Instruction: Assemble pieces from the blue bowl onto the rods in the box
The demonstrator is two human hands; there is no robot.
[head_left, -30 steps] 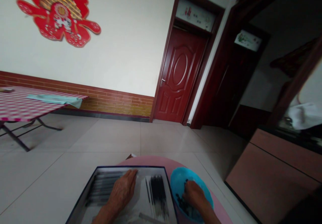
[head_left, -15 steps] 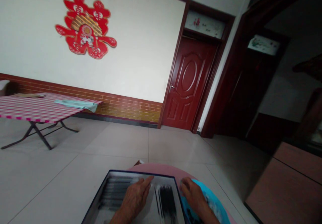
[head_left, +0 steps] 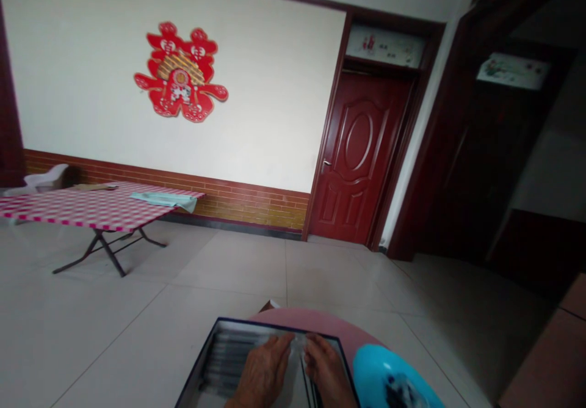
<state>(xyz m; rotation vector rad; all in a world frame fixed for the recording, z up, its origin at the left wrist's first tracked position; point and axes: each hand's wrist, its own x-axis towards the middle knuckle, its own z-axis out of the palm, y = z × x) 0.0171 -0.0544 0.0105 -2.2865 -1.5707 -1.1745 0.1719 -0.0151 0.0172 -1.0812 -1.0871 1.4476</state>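
Note:
Over a shallow, dark-rimmed box (head_left: 276, 325), both my hands come close together with bent fingers. My left hand (head_left: 265, 368) is closed, its fingertips pinched at the edge of a small translucent piece of plastic (head_left: 298, 339). Facing it, my right hand (head_left: 328, 368) is closed too, with its fingertips at the other edge of that plastic. Thin dark sticks (head_left: 307, 382), perhaps pens, lie in the box beneath my right hand, which hides most of them. A row of dark slim items (head_left: 231, 359) fills the left side of the box, blurred under a clear covering.
The box rests on a round pink table (head_left: 315, 319). A bright blue basin (head_left: 373, 365) with dark and clear items stands to its right. Farther off are a folding table with a checked cloth (head_left: 105, 209) and a red door (head_left: 352, 157).
My right hand has moved left from the blue basin to over the box, meeting my left hand. My left fingers have drawn together. The view has shifted slightly left and up.

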